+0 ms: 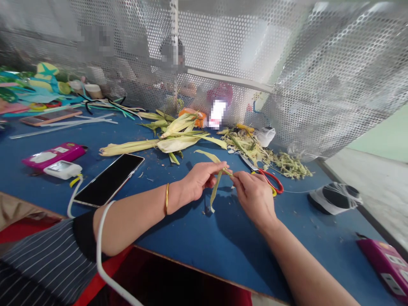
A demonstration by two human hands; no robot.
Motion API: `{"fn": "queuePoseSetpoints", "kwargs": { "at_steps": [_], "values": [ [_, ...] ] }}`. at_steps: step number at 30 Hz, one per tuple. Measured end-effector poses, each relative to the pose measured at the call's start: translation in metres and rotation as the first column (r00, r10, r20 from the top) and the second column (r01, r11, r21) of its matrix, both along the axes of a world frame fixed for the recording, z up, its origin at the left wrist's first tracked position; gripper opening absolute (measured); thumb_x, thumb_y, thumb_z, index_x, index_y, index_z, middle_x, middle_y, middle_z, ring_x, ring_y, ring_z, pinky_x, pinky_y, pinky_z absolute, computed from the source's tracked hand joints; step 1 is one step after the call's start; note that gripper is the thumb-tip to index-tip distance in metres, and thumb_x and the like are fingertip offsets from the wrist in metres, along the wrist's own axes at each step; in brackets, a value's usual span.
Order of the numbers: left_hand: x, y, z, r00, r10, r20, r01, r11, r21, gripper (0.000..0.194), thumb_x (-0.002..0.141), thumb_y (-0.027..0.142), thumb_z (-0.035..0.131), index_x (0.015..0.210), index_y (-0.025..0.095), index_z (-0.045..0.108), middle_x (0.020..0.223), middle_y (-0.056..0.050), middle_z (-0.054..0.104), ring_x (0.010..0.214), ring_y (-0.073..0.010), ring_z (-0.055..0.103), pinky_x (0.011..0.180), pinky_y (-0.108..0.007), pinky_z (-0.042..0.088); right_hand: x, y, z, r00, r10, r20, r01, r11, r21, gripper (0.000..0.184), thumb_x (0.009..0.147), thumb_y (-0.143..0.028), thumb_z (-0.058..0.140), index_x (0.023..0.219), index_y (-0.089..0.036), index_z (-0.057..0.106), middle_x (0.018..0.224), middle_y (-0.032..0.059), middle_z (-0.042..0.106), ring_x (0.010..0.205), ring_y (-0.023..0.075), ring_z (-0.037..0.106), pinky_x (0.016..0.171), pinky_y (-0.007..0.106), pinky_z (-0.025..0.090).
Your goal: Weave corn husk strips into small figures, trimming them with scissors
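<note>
Between my two hands is a narrow strip of corn husk, pale green, with one end hanging down and another pointing up to the left. My left hand pinches it with thumb and fingers. On the strip's right end, my right hand is closed, its fingertips close to the left ones. Just beyond my right hand lie scissors with red and yellow handles, partly covered by that hand. A pile of whole corn husks sits ahead of my left hand.
Husk scraps and small knotted husk pieces lie at the back right. A wrapped black spool stands at right. A phone, magenta device and white cable are at left. Behind rises a perforated metal screen; a person sits beyond.
</note>
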State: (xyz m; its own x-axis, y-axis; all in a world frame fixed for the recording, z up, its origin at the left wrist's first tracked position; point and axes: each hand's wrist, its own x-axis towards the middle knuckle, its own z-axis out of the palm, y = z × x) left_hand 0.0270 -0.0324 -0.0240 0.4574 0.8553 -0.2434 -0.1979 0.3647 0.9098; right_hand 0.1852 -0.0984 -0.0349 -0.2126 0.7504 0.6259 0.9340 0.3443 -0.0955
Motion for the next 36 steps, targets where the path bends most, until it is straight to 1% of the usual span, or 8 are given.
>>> {"fn": "queuePoseSetpoints", "kwargs": {
  "at_steps": [6,9,14,20,22,26,31,36],
  "values": [
    [0.004,-0.001,-0.004,0.986,0.140,-0.089,-0.118,0.970,0.212,0.008,0.068,0.014,0.076,0.076,0.015,0.077,0.075,-0.003,0.072,0.066,-0.0104,0.057,0.066,-0.023,0.045,-0.004,-0.003,0.002,1.000,0.011,-0.003,-0.011,1.000,0.016,0.025,0.098,-0.023,0.045,0.078,-0.022,0.058,0.060,0.0002,0.062,0.055,0.0169,0.055,0.067,0.032,0.035],
    [0.005,0.002,-0.006,0.980,0.186,-0.075,-0.159,0.950,0.269,0.007,0.068,0.011,0.075,0.073,0.015,0.076,0.078,-0.004,0.074,0.078,-0.0142,0.063,0.078,-0.026,0.048,-0.004,-0.003,0.001,0.997,0.066,0.039,-0.067,0.998,0.015,0.025,0.097,-0.021,0.045,0.074,-0.021,0.057,0.059,0.0002,0.061,0.053,0.0163,0.052,0.066,0.031,0.035],
    [0.005,0.003,-0.008,0.981,0.174,-0.089,-0.149,0.961,0.234,0.003,0.069,0.011,0.073,0.070,0.013,0.075,0.069,-0.004,0.072,0.068,-0.0128,0.062,0.072,-0.025,0.048,-0.003,-0.003,0.001,0.985,0.166,0.041,-0.164,0.985,-0.057,0.021,0.096,-0.020,0.048,0.078,-0.021,0.058,0.065,0.0012,0.067,0.057,0.0159,0.055,0.067,0.030,0.037],
    [0.001,0.006,-0.006,0.987,0.086,-0.134,-0.068,0.989,0.134,0.011,0.074,0.022,0.073,0.069,0.012,0.074,0.075,-0.007,0.072,0.056,-0.0093,0.058,0.062,-0.023,0.047,-0.002,-0.003,0.004,0.962,0.186,-0.200,-0.232,0.942,-0.240,0.025,0.095,-0.025,0.050,0.071,-0.022,0.060,0.060,-0.0014,0.063,0.059,0.0155,0.056,0.065,0.029,0.040],
    [-0.001,0.009,-0.003,0.990,0.054,-0.128,-0.044,0.996,0.078,0.013,0.077,0.025,0.072,0.073,0.013,0.074,0.079,-0.007,0.073,0.054,-0.0083,0.058,0.060,-0.023,0.046,0.000,-0.001,0.005,0.911,0.114,-0.396,-0.236,0.932,-0.275,0.029,0.096,-0.032,0.048,0.072,-0.022,0.062,0.065,0.0001,0.065,0.062,0.0161,0.058,0.063,0.028,0.041],
    [-0.005,0.009,0.005,0.995,-0.020,-0.098,0.024,0.999,0.036,0.025,0.087,0.034,0.062,0.082,0.013,0.074,0.078,-0.007,0.073,0.053,-0.0095,0.060,0.058,-0.024,0.048,0.005,0.006,0.002,0.711,-0.085,-0.698,-0.161,0.947,-0.279,0.026,0.088,-0.042,0.056,0.081,-0.019,0.067,0.073,0.0027,0.067,0.067,0.0176,0.059,0.061,0.029,0.043],
    [-0.004,0.004,0.007,0.990,-0.095,-0.102,0.097,0.995,0.017,0.036,0.091,0.040,0.055,0.084,0.010,0.074,0.070,-0.006,0.068,0.048,-0.0090,0.057,0.055,-0.024,0.048,0.002,0.009,-0.003,0.630,-0.152,-0.762,-0.286,0.867,-0.409,0.030,0.077,-0.046,0.067,0.079,-0.017,0.069,0.068,0.0010,0.063,0.061,0.0142,0.051,0.056,0.027,0.038],
    [-0.003,0.003,0.004,0.991,-0.118,-0.064,0.120,0.992,0.027,0.031,0.083,0.041,0.066,0.082,0.010,0.072,0.067,-0.005,0.067,0.049,-0.0095,0.056,0.056,-0.025,0.047,-0.006,0.006,0.000,0.524,-0.178,-0.833,-0.409,0.805,-0.430,0.035,0.076,-0.052,0.068,0.080,-0.018,0.065,0.073,0.0013,0.064,0.065,0.0140,0.053,0.060,0.026,0.039]
  ]
}}
